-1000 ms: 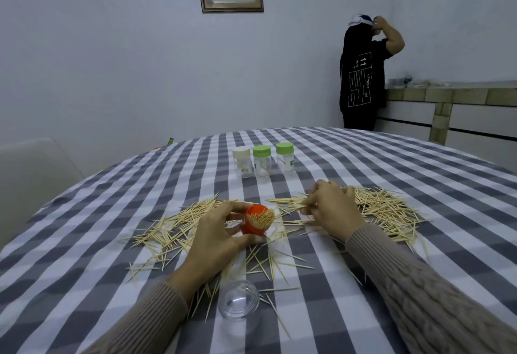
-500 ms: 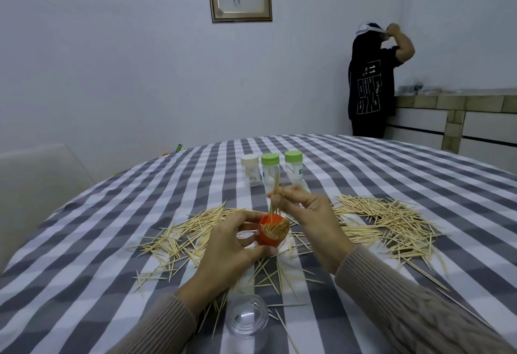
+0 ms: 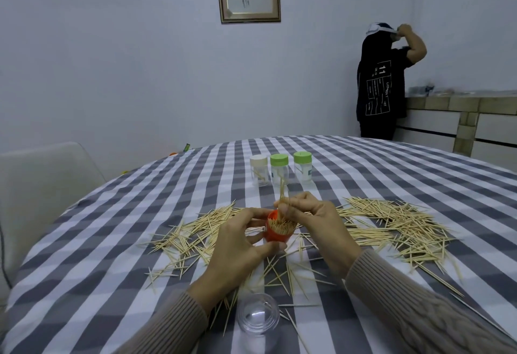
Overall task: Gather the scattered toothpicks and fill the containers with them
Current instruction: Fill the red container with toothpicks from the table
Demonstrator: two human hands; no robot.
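Toothpicks [image 3: 391, 222]: scattered over the checked desk [image 3: 112, 241], the thickest heap to the right, a thinner spread left and in front of the hands.
Orange pot [image 3: 277, 232]: tilted, mouth toward the camera, packed with toothpicks.
Left hand [image 3: 237, 244]: grip clamped round the orange pot, thumb below, fingers above.
Right hand [image 3: 316, 222]: grip pinching a small bundle [image 3: 282, 191] upright just over the pot's mouth.
Jars [image 3: 279, 169]: three capped, standing in a row beyond the hands.
Clear lid [image 3: 257, 314]: lying near the front edge.
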